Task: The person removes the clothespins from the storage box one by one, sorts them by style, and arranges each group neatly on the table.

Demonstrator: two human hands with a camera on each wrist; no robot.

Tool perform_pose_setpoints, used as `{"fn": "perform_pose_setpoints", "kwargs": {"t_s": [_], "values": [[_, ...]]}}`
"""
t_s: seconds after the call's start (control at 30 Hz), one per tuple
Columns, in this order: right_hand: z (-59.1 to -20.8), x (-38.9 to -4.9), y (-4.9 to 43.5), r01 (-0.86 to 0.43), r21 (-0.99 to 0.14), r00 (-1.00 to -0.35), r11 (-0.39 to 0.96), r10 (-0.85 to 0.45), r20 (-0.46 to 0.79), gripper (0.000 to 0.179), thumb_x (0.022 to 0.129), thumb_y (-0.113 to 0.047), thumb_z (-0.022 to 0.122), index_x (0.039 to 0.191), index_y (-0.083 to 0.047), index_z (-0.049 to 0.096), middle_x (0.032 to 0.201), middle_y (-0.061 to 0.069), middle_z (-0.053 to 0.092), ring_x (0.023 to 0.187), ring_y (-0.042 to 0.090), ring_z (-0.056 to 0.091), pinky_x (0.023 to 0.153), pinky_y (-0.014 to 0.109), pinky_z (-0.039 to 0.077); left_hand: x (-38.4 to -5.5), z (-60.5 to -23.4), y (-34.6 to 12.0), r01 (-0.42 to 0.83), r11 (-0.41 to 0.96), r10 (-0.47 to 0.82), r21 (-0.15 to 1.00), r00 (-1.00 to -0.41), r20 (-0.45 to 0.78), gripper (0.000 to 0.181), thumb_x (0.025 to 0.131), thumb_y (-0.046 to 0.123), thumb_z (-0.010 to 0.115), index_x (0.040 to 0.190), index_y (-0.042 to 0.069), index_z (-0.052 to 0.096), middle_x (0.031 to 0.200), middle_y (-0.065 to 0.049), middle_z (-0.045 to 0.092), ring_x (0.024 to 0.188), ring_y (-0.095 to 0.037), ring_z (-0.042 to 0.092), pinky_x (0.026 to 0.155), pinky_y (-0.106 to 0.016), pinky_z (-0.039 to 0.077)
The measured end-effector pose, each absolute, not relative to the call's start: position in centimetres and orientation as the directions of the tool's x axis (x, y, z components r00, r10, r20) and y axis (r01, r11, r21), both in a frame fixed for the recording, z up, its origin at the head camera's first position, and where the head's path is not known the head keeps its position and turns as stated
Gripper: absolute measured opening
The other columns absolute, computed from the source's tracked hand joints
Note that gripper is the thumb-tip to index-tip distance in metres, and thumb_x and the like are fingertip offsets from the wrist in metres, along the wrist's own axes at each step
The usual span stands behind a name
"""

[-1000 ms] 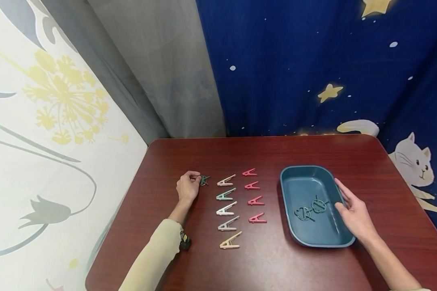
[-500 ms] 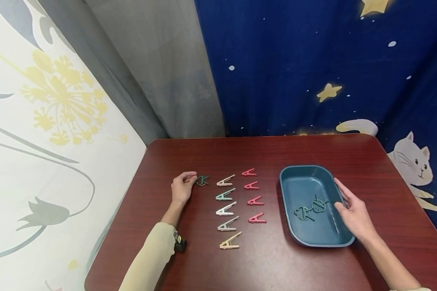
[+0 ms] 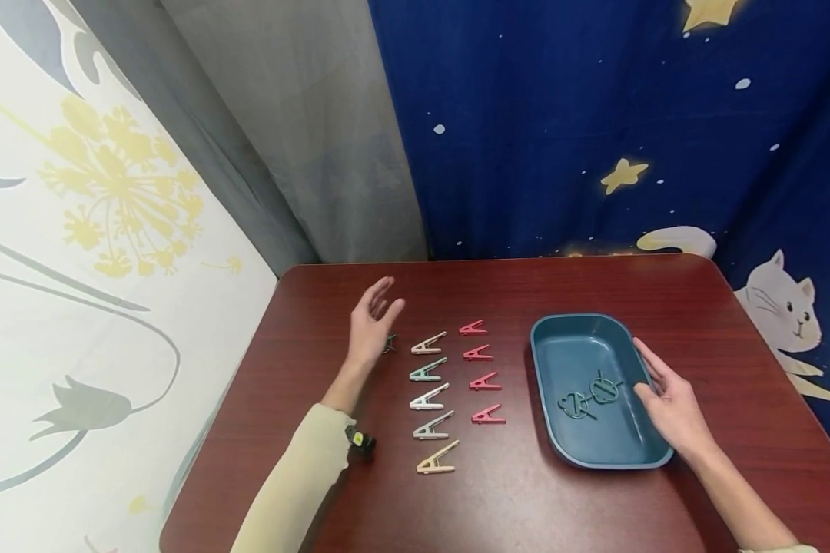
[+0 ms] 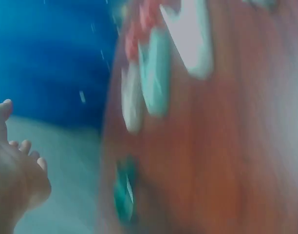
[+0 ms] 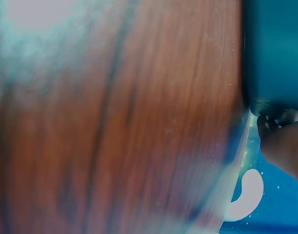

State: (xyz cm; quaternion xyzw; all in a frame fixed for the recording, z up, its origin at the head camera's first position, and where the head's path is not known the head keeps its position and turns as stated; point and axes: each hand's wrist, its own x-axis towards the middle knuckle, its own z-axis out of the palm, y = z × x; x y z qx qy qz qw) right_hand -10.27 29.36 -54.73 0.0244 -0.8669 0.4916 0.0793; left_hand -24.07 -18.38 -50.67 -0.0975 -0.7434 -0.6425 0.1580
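My left hand is raised over the left part of the table, fingers spread and holding nothing. Partly hidden behind it lies a small dark green wire-like round clip. In the left wrist view that green clip is blurred and apart from the hand. My right hand grips the right rim of a blue-green plastic tray, thumb over the edge and fingers along the outside. Two similar green round clips lie inside the tray. The right wrist view shows the hand at the tray wall.
Between the hands, a column of several pale clothespins lies beside a column of several red clothespins. All rest on the dark red wooden table. Curtains hang behind its far edge, and a patterned wall stands left.
The left hand set the green clip slightly left on the table, let go of it, then lifted up and right with fingers spreading. The right hand and tray have stayed put.
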Motion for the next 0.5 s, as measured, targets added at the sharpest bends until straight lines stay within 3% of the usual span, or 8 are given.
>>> {"fn": "perform_pose_setpoints", "kwargs": {"t_s": [0.23, 0.37, 0.5], "values": [[-54.7, -10.2, 29.2, -0.116, -0.844, -0.986, 0.524, 0.04, 0.16, 0.068, 0.105, 0.003, 0.052, 0.168, -0.013, 0.031, 0.158, 0.03, 0.043, 0.124, -0.013, 0.045, 0.083, 0.002, 0.04, -22.7, -47.7, -7.8, 0.441, -0.011, 0.086, 0.898, -0.894, 0.44, 0.063, 0.098, 0.001, 0.075, 0.154, -0.006, 0.047, 0.154, -0.019, 0.056, 0.146, -0.038, 0.048, 0.121, -0.045, 0.039], [-54.5, -10.3, 29.1, -0.107, -0.845, -0.986, 0.523, 0.05, 0.156, 0.068, 0.104, 0.003, 0.052, 0.168, -0.013, 0.032, 0.157, 0.03, 0.044, 0.123, -0.014, 0.045, 0.082, 0.003, 0.041, -21.0, -47.4, -2.1, 0.375, -0.028, 0.158, 0.927, -0.914, 0.375, 0.066, 0.097, 0.006, 0.078, 0.155, -0.002, 0.048, 0.154, -0.016, 0.056, 0.145, -0.03, 0.051, 0.119, -0.037, 0.041], [-54.5, -10.3, 29.0, -0.097, -0.847, -0.988, 0.522, 0.053, 0.146, 0.068, 0.105, 0.001, 0.052, 0.168, -0.014, 0.032, 0.158, 0.03, 0.044, 0.123, -0.013, 0.045, 0.08, 0.005, 0.041, -19.1, -48.3, 2.5, 0.255, 0.038, 0.206, 0.966, -0.948, 0.242, 0.067, 0.097, 0.017, 0.081, 0.156, 0.006, 0.05, 0.154, -0.007, 0.058, 0.142, -0.019, 0.055, 0.114, -0.026, 0.043]]}}
